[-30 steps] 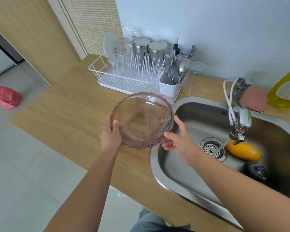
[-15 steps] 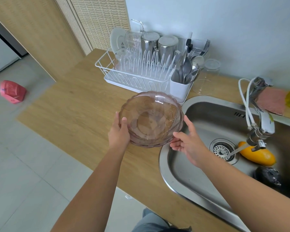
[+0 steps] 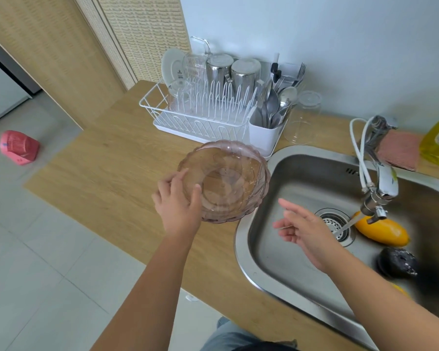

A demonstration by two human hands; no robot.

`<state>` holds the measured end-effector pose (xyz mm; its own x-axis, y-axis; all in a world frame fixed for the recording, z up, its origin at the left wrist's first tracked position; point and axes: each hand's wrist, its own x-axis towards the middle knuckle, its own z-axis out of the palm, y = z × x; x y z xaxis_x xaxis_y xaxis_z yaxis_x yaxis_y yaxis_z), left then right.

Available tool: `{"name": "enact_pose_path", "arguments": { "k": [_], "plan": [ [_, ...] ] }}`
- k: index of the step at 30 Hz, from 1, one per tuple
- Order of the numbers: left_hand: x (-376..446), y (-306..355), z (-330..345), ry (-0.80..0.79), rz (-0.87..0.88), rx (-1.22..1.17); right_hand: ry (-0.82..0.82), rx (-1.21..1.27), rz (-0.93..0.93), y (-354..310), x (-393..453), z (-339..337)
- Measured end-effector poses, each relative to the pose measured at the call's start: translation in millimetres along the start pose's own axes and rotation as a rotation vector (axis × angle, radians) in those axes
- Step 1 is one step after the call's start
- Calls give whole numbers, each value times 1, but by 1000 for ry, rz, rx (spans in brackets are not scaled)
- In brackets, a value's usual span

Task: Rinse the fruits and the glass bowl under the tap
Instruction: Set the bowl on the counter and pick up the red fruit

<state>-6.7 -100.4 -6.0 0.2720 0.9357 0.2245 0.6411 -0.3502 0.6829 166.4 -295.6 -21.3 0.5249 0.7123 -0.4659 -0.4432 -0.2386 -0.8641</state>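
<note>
Here one wooden counter (image 3: 107,173) carries one steel sink (image 3: 287,272) and one white dish rack (image 3: 200,117) with two steel cups upside down in it, and one tap (image 3: 380,178) runs water toward the drain. One glass bowl (image 3: 228,181) is held tilted over the counter just left of the sink, the left hand (image 3: 178,206) clamped on its near rim, while the right hand (image 3: 304,229) hangs over the basin, fingers spread and holding nothing. Two fruits lie in the sink: one yellow mango (image 3: 383,231) beneath the spout and one dark avocado (image 3: 395,262) beside it.
</note>
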Motion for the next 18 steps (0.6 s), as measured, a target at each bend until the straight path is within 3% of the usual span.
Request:
{"name": "enact_pose_path", "arguments": {
  "k": [3, 7, 13, 18],
  "plan": [
    [-28, 30, 14, -55, 282, -63, 56, 0, 37, 10, -16, -22],
    [-81, 69, 44, -362, 480, -224, 141, -59, 71, 25, -37, -55],
    [-148, 106, 88, -958, 391, -248, 329, -221, 38, 25, -82, -109],
    [-180, 124, 125, -1349, 407, 17, 559, -296, -3, 26, -112, -160]
  ]
}}
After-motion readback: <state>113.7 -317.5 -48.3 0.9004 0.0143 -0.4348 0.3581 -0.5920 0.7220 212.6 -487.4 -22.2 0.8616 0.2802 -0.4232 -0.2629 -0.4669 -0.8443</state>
